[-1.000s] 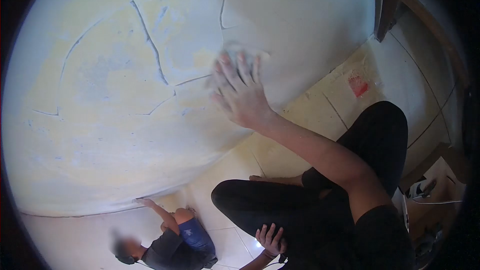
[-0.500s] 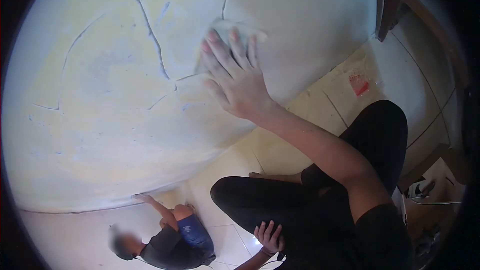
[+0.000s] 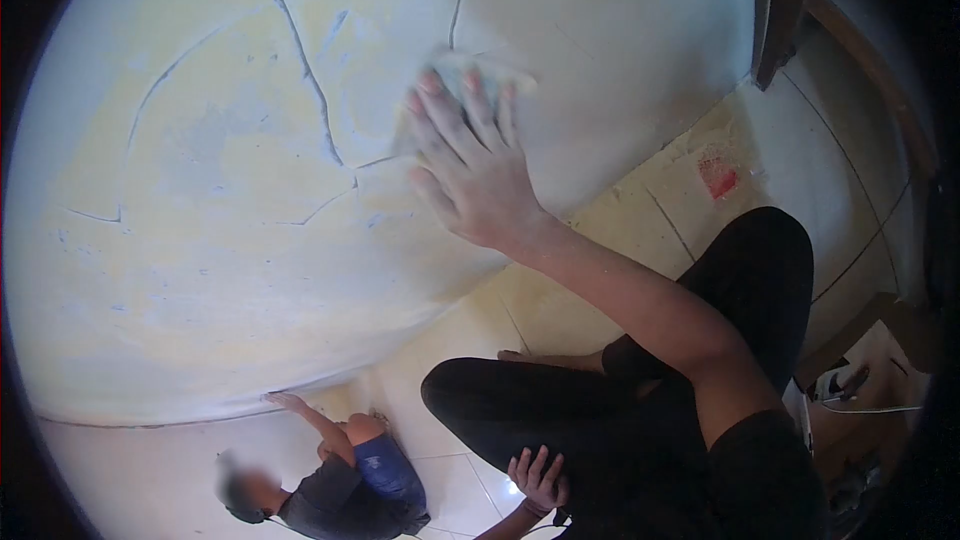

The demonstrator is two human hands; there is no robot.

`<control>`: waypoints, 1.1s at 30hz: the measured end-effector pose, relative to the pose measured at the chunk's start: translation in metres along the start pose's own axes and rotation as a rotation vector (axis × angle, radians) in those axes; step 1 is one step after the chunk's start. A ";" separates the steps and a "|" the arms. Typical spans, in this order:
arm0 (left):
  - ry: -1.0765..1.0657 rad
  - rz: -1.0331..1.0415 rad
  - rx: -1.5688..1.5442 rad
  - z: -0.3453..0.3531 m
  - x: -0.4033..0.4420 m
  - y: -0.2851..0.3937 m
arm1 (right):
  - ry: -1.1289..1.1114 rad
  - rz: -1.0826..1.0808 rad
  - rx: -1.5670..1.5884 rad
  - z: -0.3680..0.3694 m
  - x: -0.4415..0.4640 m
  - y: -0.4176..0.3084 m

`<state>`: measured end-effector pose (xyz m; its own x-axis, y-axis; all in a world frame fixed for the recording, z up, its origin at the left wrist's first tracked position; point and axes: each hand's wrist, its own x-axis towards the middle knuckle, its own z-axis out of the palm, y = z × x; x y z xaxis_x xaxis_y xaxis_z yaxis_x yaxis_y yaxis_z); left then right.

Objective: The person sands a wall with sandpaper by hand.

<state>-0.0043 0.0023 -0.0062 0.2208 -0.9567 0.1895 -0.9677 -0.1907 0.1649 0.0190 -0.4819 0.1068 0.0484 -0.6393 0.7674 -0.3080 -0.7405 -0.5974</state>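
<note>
My right hand (image 3: pixel 475 165) lies flat on the wall (image 3: pixel 230 270), fingers spread. Beneath its fingertips shows the edge of a thin pale sheet, which looks like sandpaper (image 3: pixel 505 70), pressed to the surface. Pale dust coats the fingers. Dark cracks (image 3: pixel 305 75) run through the patchy white and yellowish wall, one ending close to the sheet. Resting on my black-clad leg, my left hand (image 3: pixel 540 478) has its fingers apart and holds nothing that I can see.
Another person (image 3: pixel 345 475) crouches at lower left, one hand against the wall's base. Dusty floor tiles (image 3: pixel 650 210) run along the wall, with a red patch (image 3: pixel 718 176) on them. A dark wooden post (image 3: pixel 778 10) stands at upper right. An open cardboard box (image 3: pixel 860 370) sits at right.
The view has shifted slightly, so the wall cracks appear a little lower. My right hand and the sheet stay at about the same spot on the wall. My left hand has not moved.
</note>
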 end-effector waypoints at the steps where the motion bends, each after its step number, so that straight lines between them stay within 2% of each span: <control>1: -0.001 -0.002 0.008 0.000 0.000 0.000 | 0.018 -0.020 0.019 -0.009 0.016 -0.006; 3: -0.012 0.006 0.005 -0.001 0.002 -0.001 | 0.013 -0.066 0.002 -0.008 0.020 0.001; 7: -0.025 0.024 -0.009 -0.001 0.006 -0.002 | -0.026 -0.123 -0.122 0.041 -0.076 0.068; 11: -0.040 0.049 -0.002 -0.003 0.002 -0.003 | -0.024 -0.005 -0.078 0.050 -0.105 0.066; 13: -0.026 0.034 0.002 -0.002 0.003 -0.001 | 0.015 0.100 -0.017 0.040 -0.064 0.031; 18: 0.013 -0.010 0.001 -0.002 0.004 0.001 | 0.012 -0.041 0.059 -0.011 0.024 -0.006; 21: -0.004 0.006 0.003 -0.003 0.007 0.000 | -0.011 -0.175 -0.044 0.018 -0.021 0.042; 23: -0.011 0.003 0.000 -0.003 0.008 0.001 | -0.007 -0.167 -0.095 0.039 -0.071 0.071; 26: -0.034 0.026 -0.007 -0.008 0.006 0.001 | -0.032 -0.045 -0.110 0.044 -0.096 0.066; 29: -0.037 0.025 0.000 -0.005 0.004 0.000 | 0.004 0.073 -0.063 0.034 -0.051 0.028; 31: -0.038 0.011 0.000 -0.005 0.001 0.002 | 0.006 0.028 -0.007 0.006 -0.004 0.004; 33: -0.037 0.014 0.000 -0.005 0.001 0.001 | -0.015 -0.021 0.005 0.001 0.006 0.004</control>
<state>-0.0040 0.0021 -0.0008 0.2027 -0.9667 0.1563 -0.9707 -0.1773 0.1624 0.0187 -0.4883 0.1088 0.0692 -0.6267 0.7762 -0.3023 -0.7546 -0.5823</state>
